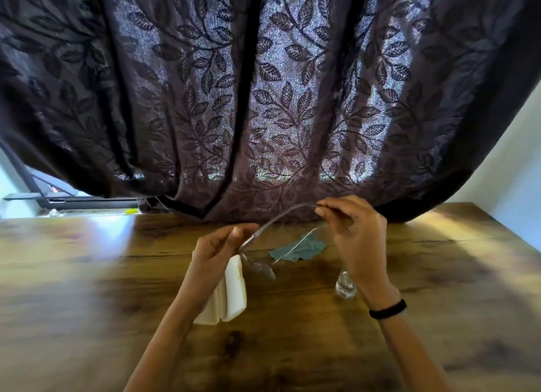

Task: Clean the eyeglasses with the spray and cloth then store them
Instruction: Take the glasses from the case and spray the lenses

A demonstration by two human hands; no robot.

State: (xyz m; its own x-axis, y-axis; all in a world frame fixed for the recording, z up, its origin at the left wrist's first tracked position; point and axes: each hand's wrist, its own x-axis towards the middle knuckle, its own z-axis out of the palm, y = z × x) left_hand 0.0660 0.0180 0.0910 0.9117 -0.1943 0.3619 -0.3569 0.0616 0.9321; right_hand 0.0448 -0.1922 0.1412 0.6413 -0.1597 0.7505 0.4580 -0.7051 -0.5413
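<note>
Eyeglasses [258, 266], clear-framed, held in the air above the wooden bench [292, 350], with their arms unfolded and the lenses tipped down toward the bench top.

Head view, as I read it from my station:

- Left hand [218, 254]: its fingers [234, 234] are curled and pinch the frame at the corner where one arm joins the front.
- Right hand [358, 239]: thumb and forefinger pinch the far tip of that same arm, which arcs between the two hands. A black wristband [388, 309] sits on this wrist.
- The second arm of the frame hangs free, slanting over the cloth.
- Cloth [301, 248]: grey-blue and crumpled, lying on the bench beyond the lenses, between the hands.
- Case [235, 290]: white, lying on the bench under the left wrist, partly covered by it. It appears to lie open in two halves, though I cannot be sure.
- Spray bottle [345, 284]: small and clear, standing on the bench just beside the right wrist, its top hidden behind the hand.
- Curtain [263, 98]: dark with a leaf pattern, filling the upper field and reaching the far edge of the bench.
- Laptop [76, 201]: dark, at far left behind the bench, partly covered by the curtain.
</note>
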